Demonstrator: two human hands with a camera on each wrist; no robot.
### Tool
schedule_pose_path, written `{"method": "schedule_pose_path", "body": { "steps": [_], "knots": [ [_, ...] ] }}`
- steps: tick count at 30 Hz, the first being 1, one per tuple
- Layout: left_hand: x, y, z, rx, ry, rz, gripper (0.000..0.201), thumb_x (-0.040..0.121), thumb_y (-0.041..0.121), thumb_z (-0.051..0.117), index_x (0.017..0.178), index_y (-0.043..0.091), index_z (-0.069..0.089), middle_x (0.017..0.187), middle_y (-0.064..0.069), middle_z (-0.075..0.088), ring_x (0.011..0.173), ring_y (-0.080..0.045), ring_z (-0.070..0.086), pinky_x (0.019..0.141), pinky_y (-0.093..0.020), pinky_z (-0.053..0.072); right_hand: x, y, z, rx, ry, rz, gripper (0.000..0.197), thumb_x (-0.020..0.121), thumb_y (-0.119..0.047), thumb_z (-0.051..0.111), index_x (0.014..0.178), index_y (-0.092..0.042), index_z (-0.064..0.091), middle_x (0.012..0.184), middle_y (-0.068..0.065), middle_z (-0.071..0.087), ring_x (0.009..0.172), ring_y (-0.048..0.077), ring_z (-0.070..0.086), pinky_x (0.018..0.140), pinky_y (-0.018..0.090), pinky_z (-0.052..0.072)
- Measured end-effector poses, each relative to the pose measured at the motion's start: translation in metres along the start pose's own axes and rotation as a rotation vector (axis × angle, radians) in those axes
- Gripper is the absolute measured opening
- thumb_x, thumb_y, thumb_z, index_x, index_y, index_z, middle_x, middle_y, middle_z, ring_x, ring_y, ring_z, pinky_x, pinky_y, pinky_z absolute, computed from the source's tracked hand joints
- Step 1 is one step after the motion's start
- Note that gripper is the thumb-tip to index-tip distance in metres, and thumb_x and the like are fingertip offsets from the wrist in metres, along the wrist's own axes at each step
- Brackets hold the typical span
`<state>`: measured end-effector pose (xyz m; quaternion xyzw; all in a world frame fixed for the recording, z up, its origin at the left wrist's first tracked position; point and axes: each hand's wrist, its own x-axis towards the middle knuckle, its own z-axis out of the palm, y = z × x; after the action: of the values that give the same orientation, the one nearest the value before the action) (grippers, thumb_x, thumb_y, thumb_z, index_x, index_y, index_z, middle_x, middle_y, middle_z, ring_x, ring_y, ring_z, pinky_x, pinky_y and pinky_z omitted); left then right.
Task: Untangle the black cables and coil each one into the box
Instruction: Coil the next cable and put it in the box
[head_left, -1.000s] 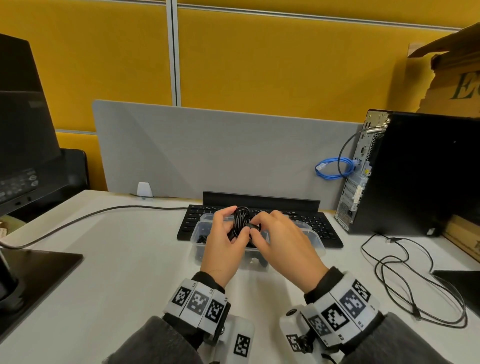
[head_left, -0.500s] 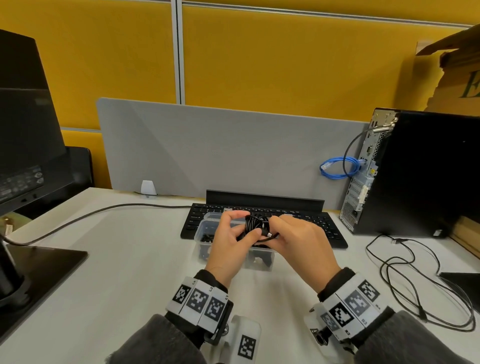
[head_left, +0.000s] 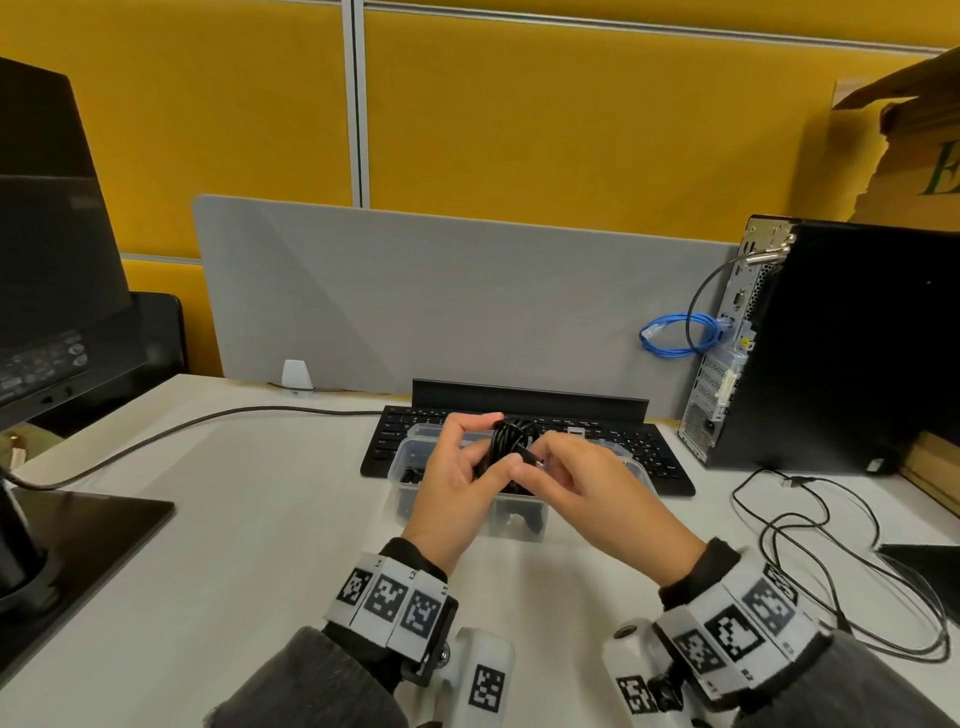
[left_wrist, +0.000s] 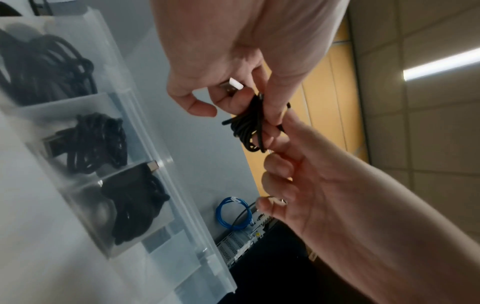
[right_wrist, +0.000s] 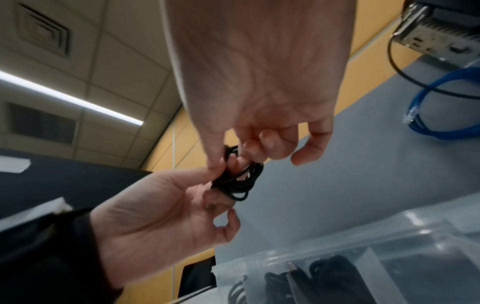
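The clear box (head_left: 638, 470) sat on the white worktop (head_left: 249, 519) directly against the front edge of a black keyboard (head_left: 652, 457), with bare surface open to its left and toward the person. To the right, a loose black cable (head_left: 852, 561) sprawled over the worktop in front of a black computer tower (head_left: 852, 353); a monitor base (head_left: 78, 525) bounded the far left. A grey divider (head_left: 441, 301) and yellow wall panels (head_left: 571, 114) closed off the back. Three compartments of the box held black cable bundles (left_wrist: 140, 207), as the left wrist view showed. Both hands were raised above the box, meeting over it. The left hand (head_left: 457, 493) pinched a small coiled black cable (head_left: 506, 441) between thumb and fingers, and the right hand (head_left: 597, 493) gripped the same coil with curled fingers from the other side.
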<state>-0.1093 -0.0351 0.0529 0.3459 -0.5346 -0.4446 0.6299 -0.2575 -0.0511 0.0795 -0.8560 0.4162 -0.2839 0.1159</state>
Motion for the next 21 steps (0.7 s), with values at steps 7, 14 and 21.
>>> {"method": "schedule_pose_path", "body": {
  "steps": [7, 14, 21],
  "knots": [
    [-0.001, 0.002, 0.001, 0.128, -0.022, 0.072, 0.029, 0.091, 0.005, 0.052, 0.108, 0.028, 0.045, 0.091, -0.005, 0.068, 0.083, -0.003, 0.066, 0.076, -0.018, 0.051, 0.003, -0.01, -0.001, 0.092, 0.132, 0.033, 0.02, 0.098, -0.029, 0.043, 0.08, -0.023, 0.052, 0.065, -0.011, 0.051, 0.063, -0.002, 0.05, 0.057, 0.013, 0.037],
    [0.004, 0.001, -0.005, 0.127, 0.052, 0.029, 0.025, 0.095, 0.011, 0.047, 0.113, 0.028, 0.051, 0.085, 0.002, 0.06, 0.077, -0.004, 0.058, 0.065, -0.015, 0.049, -0.002, -0.019, -0.008, 0.365, 0.158, 0.049, 0.03, 0.096, -0.016, 0.045, 0.067, -0.011, 0.046, 0.066, 0.006, 0.07, 0.051, -0.003, 0.05, 0.057, 0.009, 0.037],
    [-0.001, 0.009, 0.002, -0.044, -0.082, -0.154, 0.018, 0.09, 0.03, 0.051, 0.1, 0.02, 0.061, 0.071, 0.008, 0.059, 0.068, -0.004, 0.06, 0.062, -0.025, 0.048, -0.009, -0.014, -0.002, 0.192, 0.14, -0.095, 0.032, 0.089, -0.029, 0.042, 0.07, -0.006, 0.052, 0.067, 0.009, 0.055, 0.064, 0.017, 0.048, 0.06, 0.029, 0.038]
  ]
}}
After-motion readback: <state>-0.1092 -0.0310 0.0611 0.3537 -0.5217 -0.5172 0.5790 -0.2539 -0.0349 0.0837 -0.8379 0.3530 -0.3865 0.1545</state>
